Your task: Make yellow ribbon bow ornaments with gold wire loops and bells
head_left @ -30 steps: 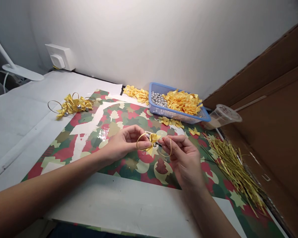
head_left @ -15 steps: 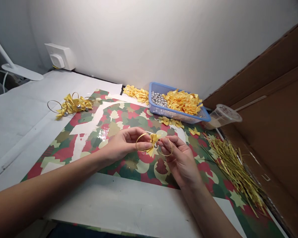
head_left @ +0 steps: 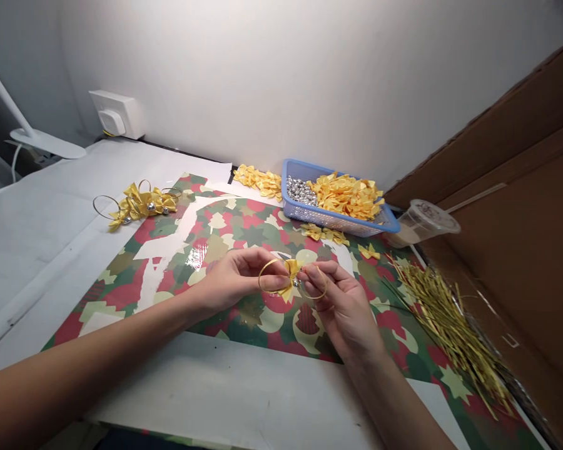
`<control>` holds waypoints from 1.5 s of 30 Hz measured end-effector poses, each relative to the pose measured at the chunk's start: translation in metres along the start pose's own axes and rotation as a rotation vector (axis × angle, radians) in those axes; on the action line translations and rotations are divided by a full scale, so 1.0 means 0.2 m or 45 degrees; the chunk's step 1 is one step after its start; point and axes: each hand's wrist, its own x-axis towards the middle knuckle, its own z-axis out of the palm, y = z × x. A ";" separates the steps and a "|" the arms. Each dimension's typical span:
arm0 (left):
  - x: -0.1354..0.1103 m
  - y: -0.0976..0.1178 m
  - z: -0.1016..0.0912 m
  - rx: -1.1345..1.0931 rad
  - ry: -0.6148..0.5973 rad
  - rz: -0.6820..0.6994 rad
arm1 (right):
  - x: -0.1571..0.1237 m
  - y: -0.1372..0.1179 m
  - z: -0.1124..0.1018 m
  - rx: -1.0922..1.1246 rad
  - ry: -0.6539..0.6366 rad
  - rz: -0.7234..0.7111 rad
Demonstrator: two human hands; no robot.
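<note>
The left hand (head_left: 237, 281) and the right hand (head_left: 344, 306) — fingers closed in a firm pinch — grip a yellow ribbon bow (head_left: 291, 278) with gold wire loops (head_left: 274, 260) from both sides, so it stays steady between them.

A yellow satin ribbon bow (head_left: 291, 278) shows against a gold wire ring (head_left: 259, 278), over wrapping paper (head_left: 253, 234) patterned in red, green and cream stars and trees. A blue plastic basket (head_left: 285, 187) holds silver beads (head_left: 301, 190) and yellow ribbon bows (head_left: 344, 197).
</note>
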 end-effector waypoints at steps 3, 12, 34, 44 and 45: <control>0.00 0.00 0.00 -0.023 0.002 -0.037 | 0.00 0.00 0.00 -0.009 -0.006 -0.007; 0.00 -0.01 -0.01 -0.045 0.019 -0.053 | -0.01 0.00 -0.03 -0.033 0.000 -0.165; 0.01 -0.01 0.00 -0.057 0.066 -0.046 | -0.02 0.01 -0.03 -0.205 0.073 -0.433; 0.01 -0.02 -0.01 -0.016 0.081 -0.039 | -0.05 0.03 -0.04 -0.320 0.087 -0.575; 0.01 -0.02 -0.01 -0.018 0.088 -0.042 | -0.05 0.02 -0.04 -0.323 0.081 -0.571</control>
